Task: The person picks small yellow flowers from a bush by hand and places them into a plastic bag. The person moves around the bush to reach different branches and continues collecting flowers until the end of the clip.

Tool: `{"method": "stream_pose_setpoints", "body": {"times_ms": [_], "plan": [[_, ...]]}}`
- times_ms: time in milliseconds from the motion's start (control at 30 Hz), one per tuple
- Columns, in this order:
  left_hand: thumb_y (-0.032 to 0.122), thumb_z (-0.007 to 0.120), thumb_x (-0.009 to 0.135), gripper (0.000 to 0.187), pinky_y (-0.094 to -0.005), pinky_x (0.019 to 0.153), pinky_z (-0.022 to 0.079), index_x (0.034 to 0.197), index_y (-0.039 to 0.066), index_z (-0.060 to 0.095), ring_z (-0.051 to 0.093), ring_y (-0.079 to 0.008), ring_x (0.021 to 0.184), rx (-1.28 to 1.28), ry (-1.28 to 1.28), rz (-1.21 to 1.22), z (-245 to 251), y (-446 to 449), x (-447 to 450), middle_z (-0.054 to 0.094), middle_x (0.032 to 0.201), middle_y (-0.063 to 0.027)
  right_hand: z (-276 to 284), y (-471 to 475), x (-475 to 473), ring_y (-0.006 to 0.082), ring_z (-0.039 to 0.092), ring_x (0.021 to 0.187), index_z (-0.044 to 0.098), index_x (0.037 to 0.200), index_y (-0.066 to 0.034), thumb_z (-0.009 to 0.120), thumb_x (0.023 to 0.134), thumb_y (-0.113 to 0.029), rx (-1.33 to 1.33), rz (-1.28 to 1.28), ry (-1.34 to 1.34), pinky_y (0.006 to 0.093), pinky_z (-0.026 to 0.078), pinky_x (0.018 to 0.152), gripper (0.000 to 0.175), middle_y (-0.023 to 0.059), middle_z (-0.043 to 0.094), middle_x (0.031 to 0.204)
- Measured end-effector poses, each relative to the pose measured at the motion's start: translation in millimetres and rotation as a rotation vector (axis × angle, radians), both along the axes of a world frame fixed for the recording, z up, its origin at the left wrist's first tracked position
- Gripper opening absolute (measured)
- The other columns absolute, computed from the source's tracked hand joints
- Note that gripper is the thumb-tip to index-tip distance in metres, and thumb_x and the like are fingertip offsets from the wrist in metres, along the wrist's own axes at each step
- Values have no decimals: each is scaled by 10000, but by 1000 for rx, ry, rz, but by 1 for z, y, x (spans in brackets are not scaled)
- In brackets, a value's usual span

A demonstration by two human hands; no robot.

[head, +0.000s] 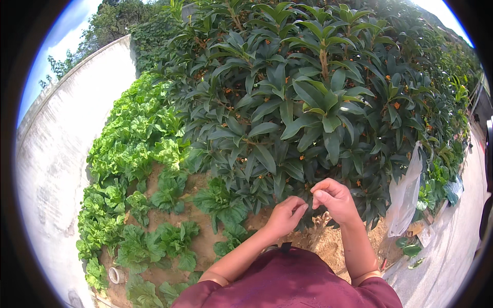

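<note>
My left hand is held in front of my body with its fingers curled and thumb against them. Close by on its right, my right hand is raised, thumb and forefinger pinched together. Whether either hand holds something tiny between the fingertips cannot be made out. Both hands are at the lower edge of an osmanthus shrub with dark green leaves. Small clusters of orange flowers show among its branches. To the right of my right hand, a translucent plastic bag hangs against the foliage.
Leafy cabbage plants grow in bare soil on the left, beside a white wall. A short white pipe end lies among them. A concrete path runs along the right, with a red-tipped thing near its edge.
</note>
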State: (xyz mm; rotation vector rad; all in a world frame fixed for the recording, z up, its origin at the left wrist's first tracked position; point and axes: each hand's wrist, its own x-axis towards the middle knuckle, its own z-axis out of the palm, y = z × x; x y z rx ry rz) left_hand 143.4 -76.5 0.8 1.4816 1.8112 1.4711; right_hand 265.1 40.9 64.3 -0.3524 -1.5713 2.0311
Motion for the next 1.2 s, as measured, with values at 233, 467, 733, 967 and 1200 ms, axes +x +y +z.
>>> {"method": "stream_pose_setpoints", "body": {"times_ms": [233,467,733,967,1200], "plan": [[-4,621,788,214,-306,654,488,995,25,576,609,-244,753,662,325,-104,120,55,21,598,874,-123,11,22,-19,114,565,757,557,926,-31,504,943,-199,-320,-172,344,259,465,700,177,47,581,825],[85,648,766,386,-589,983,297,1144,103,572,408,-337,1228,440,1110,130,172,132,-19,462,1266,-144,5,51,-34,91,554,745,511,1176,-45,492,941,-183,-156,-86,21,236,477,682,273,33,588,949],[36,549,853,293,-395,927,407,1142,78,579,511,-362,1099,530,1026,257,184,140,-90,536,1215,-161,34,63,-46,254,565,1047,351,1335,16,486,928,-117,-358,-162,393,366,479,893,449,176,521,1183],[11,539,845,248,-393,899,434,1077,56,611,535,-354,1074,507,947,253,177,141,-107,572,1173,-158,60,24,-46,111,620,705,492,1232,-25,506,939,-198,-148,219,34,260,525,637,340,55,636,889],[-26,523,835,222,-391,917,431,1026,45,610,517,-339,1123,477,909,315,156,120,-127,572,1177,-143,72,70,-13,147,623,781,566,1075,27,484,951,-190,-169,-422,366,288,539,722,263,96,637,905]]}}
